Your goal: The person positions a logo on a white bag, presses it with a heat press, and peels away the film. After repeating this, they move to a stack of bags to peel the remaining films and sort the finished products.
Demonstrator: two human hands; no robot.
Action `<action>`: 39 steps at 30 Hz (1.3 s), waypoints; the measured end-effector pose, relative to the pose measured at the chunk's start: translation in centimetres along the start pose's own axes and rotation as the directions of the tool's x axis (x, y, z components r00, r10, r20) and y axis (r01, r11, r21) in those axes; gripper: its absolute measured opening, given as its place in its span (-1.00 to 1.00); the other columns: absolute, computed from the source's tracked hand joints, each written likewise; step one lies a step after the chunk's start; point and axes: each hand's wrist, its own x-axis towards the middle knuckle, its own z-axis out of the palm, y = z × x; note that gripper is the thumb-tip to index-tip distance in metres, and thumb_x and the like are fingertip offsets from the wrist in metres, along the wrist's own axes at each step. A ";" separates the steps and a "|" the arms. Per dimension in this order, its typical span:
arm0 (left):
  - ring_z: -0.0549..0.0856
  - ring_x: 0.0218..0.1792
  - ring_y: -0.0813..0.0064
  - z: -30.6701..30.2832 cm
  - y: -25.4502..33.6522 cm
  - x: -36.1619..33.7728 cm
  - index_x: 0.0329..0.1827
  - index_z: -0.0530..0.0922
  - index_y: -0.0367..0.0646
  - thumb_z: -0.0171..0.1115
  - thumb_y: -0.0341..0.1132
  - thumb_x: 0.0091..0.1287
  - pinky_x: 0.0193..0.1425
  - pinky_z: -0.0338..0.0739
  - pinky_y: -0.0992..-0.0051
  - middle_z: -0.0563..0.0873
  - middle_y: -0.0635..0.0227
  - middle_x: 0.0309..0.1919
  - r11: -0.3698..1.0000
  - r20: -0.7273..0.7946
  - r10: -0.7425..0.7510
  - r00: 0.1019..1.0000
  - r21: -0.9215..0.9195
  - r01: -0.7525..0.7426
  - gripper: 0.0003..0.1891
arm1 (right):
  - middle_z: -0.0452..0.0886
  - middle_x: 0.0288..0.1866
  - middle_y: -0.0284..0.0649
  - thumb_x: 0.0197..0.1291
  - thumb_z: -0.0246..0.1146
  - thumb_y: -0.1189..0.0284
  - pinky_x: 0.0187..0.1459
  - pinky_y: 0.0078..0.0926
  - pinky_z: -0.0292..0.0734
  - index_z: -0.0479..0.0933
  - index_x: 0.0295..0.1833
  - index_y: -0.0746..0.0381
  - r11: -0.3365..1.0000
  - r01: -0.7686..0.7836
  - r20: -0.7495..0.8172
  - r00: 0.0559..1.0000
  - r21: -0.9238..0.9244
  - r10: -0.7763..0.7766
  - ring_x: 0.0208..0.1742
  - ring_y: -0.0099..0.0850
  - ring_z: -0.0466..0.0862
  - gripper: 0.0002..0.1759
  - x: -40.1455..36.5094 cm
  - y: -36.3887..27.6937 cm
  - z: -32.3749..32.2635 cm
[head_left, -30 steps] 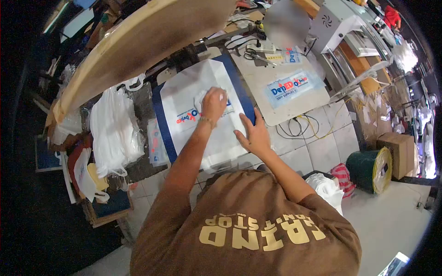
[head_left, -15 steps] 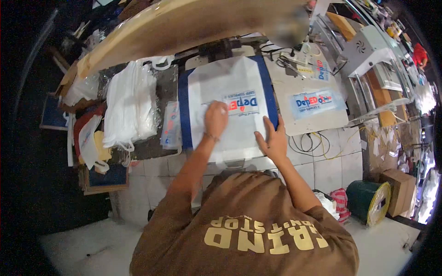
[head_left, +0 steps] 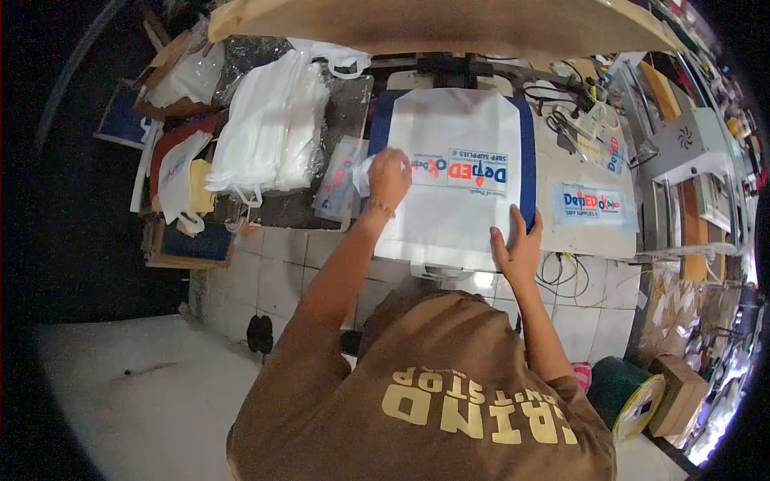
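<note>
Handling the white bag (head_left: 441, 200): it lies flat in front of the person, between a pile on the left and a beige board (head_left: 557, 232) on the right; judging by look, light, soft and thin, likely to sag or crease if lifted by one corner, so two opposite edges make the better hold.
Pile of white bags (head_left: 269, 120): strapped, limp and loosely layered, well apart from both hands; probably just as light, and apt to slide.
Blue strips (head_left: 528, 152): run along the left and right sides of the white; whether they are part of the bag or a board under it, I cannot tell. The sides seem the safest place to grip.
Printed lettering (head_left: 479, 170): red and blue, upside down to the person; perhaps the delicate part, best left unpinched and unrubbed.
Right hand (head_left: 520, 248): thumb and fingers spread apart, resting on the near right edge, steadying more than gripping.
Left hand (head_left: 391, 178): fingers curled in at the left edge, closed about a small piece.
Crumpled whitish piece (head_left: 361, 178): bunched beside those fingers, seemingly flimsy; cloth or film, unclear.
</note>
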 end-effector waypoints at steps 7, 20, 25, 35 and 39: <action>0.68 -0.17 -0.04 -2.5 -6.4 6.2 -0.25 0.64 -0.19 0.34 -0.37 0.21 -0.03 0.58 0.09 0.70 0.06 -0.26 0.989 -0.314 -0.144 0.939 -0.003 0.151 -0.88 | 0.19 0.50 0.37 0.14 0.43 0.12 0.37 0.03 0.39 0.43 0.45 0.13 0.997 -0.069 0.045 0.997 0.042 0.067 0.42 0.28 0.39 -0.23 0.3 -0.4 -0.1; 0.70 -0.07 0.11 -2.6 -7.2 4.0 -0.01 0.72 -0.18 0.40 -0.29 0.25 0.05 0.55 0.24 0.74 0.11 -0.16 0.981 0.088 -0.089 0.992 -0.167 0.102 -0.72 | 0.24 0.49 0.32 0.22 0.39 0.07 0.30 -0.02 0.47 0.46 0.42 0.08 0.996 -0.089 -0.001 0.996 -0.006 0.089 0.39 0.23 0.44 -0.30 0.1 -1.1 -0.3; 0.60 -0.03 0.07 -0.9 -1.0 1.6 0.09 0.71 -0.20 0.46 -0.22 0.23 0.10 0.45 0.15 0.64 0.13 -0.12 1.000 0.069 0.013 0.998 0.005 -0.014 -0.61 | 0.24 0.49 0.33 0.21 0.39 0.07 0.31 -0.01 0.46 0.47 0.42 0.08 0.995 -0.102 -0.002 0.995 0.010 0.102 0.40 0.23 0.43 -0.31 0.3 -1.3 -0.5; 0.62 -0.04 0.15 1.2 -2.5 2.2 -0.03 0.68 -0.17 0.50 -0.35 0.10 0.15 0.44 0.20 0.70 0.20 -0.16 0.972 0.014 -0.107 0.994 -0.209 0.107 -0.65 | 0.23 0.50 0.33 0.20 0.39 0.05 0.30 0.00 0.47 0.47 0.42 0.07 0.994 -0.113 0.008 0.994 -0.010 0.113 0.40 0.25 0.43 -0.29 0.2 -1.1 -0.2; 0.64 -0.06 0.20 0.9 -0.9 2.3 -0.04 0.67 -0.14 0.48 -0.37 0.11 0.15 0.44 0.21 0.72 0.27 -0.21 0.825 0.061 -0.328 0.943 -0.468 0.318 -0.67 | 0.22 0.50 0.32 0.19 0.39 0.04 0.29 0.00 0.49 0.47 0.42 0.07 0.994 -0.111 0.011 0.994 -0.010 0.111 0.39 0.25 0.45 -0.29 0.2 -0.9 -0.2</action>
